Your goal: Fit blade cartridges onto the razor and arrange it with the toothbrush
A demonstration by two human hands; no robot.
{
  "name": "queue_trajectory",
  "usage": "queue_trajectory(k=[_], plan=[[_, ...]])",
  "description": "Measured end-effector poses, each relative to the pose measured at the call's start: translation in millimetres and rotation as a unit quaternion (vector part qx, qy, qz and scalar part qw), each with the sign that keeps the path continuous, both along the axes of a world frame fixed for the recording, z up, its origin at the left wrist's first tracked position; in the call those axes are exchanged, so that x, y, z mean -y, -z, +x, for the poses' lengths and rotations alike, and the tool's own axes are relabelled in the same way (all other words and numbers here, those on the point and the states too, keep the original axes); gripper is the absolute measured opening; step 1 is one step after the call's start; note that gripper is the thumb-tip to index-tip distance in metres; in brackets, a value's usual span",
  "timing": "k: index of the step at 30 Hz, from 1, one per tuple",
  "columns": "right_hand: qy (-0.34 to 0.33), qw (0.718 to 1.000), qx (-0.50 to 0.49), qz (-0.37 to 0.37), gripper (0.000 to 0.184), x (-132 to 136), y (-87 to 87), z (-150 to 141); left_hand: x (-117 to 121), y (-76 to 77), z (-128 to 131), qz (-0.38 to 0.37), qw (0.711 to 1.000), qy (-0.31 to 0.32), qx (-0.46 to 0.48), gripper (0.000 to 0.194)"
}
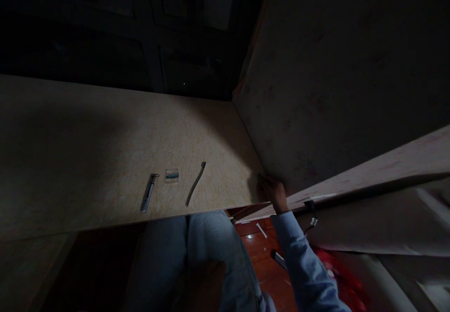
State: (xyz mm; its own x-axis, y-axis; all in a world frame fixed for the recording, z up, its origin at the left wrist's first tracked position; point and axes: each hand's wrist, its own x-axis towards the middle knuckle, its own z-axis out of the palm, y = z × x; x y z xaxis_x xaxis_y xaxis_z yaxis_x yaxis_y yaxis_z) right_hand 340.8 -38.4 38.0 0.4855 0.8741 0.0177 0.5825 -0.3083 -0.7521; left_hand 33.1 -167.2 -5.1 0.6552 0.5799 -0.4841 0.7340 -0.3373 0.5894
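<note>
My right hand (274, 193) rests at the right end of the table, against the wall. Its fingers are drawn together at the tabletop, and a small dark shape at their tips is too dim to name. My left hand (208, 277) lies in deep shadow over my lap, its fingers unreadable. Nearest the right hand on the table lies a thin, slightly curved stick with a small dark head (196, 184). Left of it sits a small clear case with a teal strip inside (172, 176). Farther left is a silver-grey pen-shaped tool with an angled head (149, 193).
The pale marbled table (98, 162) meets a patterned wall (333, 91) on the right. Dark panes (190, 63) stand behind it. Below are my legs (211, 237), a reddish floor (258, 251), a cable with a tag (313, 221) and a red bag (341, 274).
</note>
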Motion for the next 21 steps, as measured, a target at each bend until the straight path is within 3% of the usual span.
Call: queue_trajectory(k=[6, 21], plan=[[0.034, 0.997, 0.063, 0.008, 0.034, 4.2, 2.1, -3.5, 2.7, 0.5, 0.5, -0.007, 1.000, -0.020, -0.014, 0.025], [0.065, 0.985, 0.158, -0.006, 0.034, 1.0, 15.7, -7.9, 2.2, -18.1, -10.9, -0.026, 0.999, -0.031, 0.017, 0.029]])
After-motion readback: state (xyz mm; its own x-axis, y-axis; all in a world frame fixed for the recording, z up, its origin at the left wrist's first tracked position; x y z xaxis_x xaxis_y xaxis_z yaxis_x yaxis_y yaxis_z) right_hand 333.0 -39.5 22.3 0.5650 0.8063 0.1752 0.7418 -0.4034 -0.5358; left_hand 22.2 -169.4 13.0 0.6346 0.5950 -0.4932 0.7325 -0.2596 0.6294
